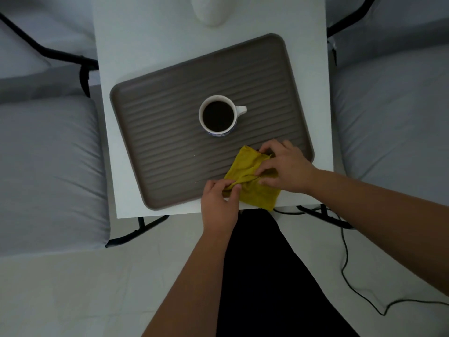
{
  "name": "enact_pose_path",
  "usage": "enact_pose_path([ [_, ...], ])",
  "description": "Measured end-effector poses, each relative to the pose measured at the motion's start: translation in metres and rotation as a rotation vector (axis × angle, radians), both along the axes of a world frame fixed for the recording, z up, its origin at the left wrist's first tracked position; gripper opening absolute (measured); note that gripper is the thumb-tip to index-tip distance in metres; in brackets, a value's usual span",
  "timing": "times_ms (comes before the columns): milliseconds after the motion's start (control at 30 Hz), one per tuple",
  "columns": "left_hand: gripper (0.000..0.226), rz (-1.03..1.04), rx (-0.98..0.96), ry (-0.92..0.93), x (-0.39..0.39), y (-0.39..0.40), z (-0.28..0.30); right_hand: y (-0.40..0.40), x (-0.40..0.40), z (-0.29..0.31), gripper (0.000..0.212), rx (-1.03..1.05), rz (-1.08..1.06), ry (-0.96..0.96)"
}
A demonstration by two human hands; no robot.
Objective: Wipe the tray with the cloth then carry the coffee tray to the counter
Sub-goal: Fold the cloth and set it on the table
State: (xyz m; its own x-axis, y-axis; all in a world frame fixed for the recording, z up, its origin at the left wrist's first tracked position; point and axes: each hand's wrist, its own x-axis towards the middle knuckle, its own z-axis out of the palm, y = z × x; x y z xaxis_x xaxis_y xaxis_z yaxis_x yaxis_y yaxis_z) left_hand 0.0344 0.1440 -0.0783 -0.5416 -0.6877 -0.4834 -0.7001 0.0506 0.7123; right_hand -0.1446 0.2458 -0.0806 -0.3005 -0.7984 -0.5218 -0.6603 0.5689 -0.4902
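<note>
On the white table (145, 45) the brown ribbed rectangular plastic tray (158, 142) lies askew, with a white mug of black coffee (218, 116) at its middle. At the tray's near right corner the left hand (218, 203) pinches a fold of the yellow cloth (245, 171) between thumb and forefinger. The right hand (289, 166) grips the cloth's right side with curled fingers.

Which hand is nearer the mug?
The right hand, gripping the cloth farther in on the tray; the left hand pinches the cloth at the tray's near edge.

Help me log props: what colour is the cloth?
Mustard yellow; the cloth shows best in the head view.
</note>
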Motion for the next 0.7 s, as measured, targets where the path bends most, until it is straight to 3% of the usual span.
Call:
enact_pose_path([
  [100,0.012,0.038,0.021,0.023,0.001,0.001,0.001,-0.002,0.002,0.000,0.017,-0.009,-0.065,0.005],
  [233,0.008,0.064,0.043,0.015,0.005,0.001,0.004,-0.010,0.005,-0.004,0.020,-0.187,0.048,0.124],
  [400,0.006,0.108,0.112,-0.008,0.009,-0.001,0.003,-0.038,0.003,-0.004,0.015,-0.165,-0.082,-0.058],
  [533,0.018,0.107,0.109,-0.030,0.017,-0.004,-0.005,-0.049,-0.011,-0.007,0.028,-0.093,-0.228,-0.249],
  [700,0.025,0.219,0.108,-0.085,0.017,-0.011,-0.009,-0.054,-0.021,-0.014,0.046,0.001,0.003,-0.177],
])
